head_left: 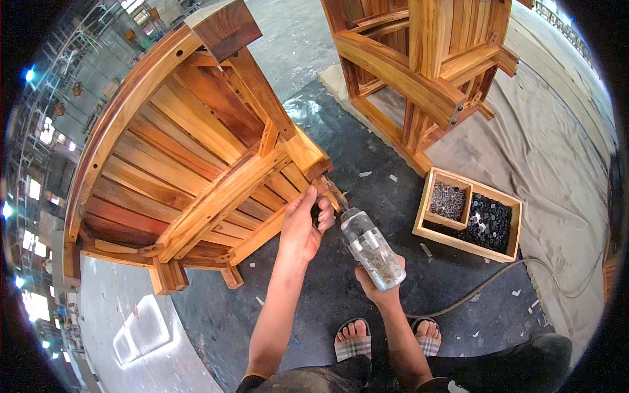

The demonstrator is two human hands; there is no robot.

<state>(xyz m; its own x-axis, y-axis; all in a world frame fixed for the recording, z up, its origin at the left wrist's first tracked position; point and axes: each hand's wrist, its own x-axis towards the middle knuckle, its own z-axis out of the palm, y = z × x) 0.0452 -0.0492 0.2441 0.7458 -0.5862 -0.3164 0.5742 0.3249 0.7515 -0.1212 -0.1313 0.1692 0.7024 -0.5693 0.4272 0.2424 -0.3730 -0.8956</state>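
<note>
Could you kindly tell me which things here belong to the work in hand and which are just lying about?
Apparently in use:
- power tool in the right hand
- wooden furniture piece by the left hand
- box of small hardware, probably

Seemingly just lying about:
- scattered white scraps
- spread cloth
- second furniture piece, untouched

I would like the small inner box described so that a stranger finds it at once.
Find the beige cloth on the right. At its left edge lies an open wooden tray. The small box sits in the tray's upper-left corner, filled with greyish pieces; mostly black pieces lie outside it.
</note>
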